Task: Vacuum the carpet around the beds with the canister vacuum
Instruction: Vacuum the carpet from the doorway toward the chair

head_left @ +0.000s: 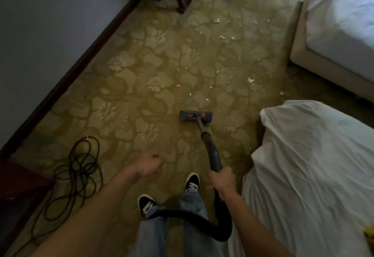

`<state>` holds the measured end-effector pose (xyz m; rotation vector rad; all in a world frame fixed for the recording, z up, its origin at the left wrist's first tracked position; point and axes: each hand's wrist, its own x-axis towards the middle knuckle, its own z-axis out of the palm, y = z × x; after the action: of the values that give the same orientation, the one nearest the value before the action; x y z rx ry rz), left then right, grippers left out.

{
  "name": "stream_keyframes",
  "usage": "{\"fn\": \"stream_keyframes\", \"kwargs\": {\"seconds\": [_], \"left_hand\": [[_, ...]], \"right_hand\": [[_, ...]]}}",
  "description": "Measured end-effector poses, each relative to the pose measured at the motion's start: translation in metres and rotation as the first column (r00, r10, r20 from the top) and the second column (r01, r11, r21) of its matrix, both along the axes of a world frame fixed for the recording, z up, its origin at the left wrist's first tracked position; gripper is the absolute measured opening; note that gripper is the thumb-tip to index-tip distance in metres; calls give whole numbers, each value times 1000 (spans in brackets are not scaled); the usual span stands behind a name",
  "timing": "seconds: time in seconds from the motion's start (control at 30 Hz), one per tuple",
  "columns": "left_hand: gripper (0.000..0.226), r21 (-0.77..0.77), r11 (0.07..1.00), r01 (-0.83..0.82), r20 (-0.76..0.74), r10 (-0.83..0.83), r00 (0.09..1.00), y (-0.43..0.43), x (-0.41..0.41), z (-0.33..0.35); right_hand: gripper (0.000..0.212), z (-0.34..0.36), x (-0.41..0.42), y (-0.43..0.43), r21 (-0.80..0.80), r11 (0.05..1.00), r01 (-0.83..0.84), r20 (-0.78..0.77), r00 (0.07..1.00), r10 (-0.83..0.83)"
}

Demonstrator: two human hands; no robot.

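Right hand [222,178] grips black wand [206,138] of grey, red-tabbed floor head [196,115]; left hand [150,163] fisted

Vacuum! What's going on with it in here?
A person is vacuuming the carpet beside two beds. Their right hand grips the vacuum wand, and the floor head sits flat on the carpet in front of their feet. The left hand is curled and holds nothing. Little white scraps lie ahead of the floor head, so that part isn't cleaned yet. A black cord lies coiled near the wall.
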<state>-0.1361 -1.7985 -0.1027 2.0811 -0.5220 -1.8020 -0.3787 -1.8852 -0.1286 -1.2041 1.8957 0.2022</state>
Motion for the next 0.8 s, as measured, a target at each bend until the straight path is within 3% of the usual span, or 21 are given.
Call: {"fn": "stream_keyframes", "kwargs": {"seconds": [0.33, 0.47, 0.8], "left_hand": [[15, -45, 996, 77, 104, -72, 992, -60, 19, 15], [24, -27, 996, 90, 131, -85, 988, -97, 13, 6], [15, 7, 999, 42, 116, -43, 992, -196, -24, -5]], "right_hand": [[25, 2, 1, -62, -36, 991, 127, 67, 990, -125], [24, -5, 0, -104, -30, 994, 110, 81, 991, -107], [32, -13, 14, -206, 39, 999, -25, 75, 997, 22]]}}
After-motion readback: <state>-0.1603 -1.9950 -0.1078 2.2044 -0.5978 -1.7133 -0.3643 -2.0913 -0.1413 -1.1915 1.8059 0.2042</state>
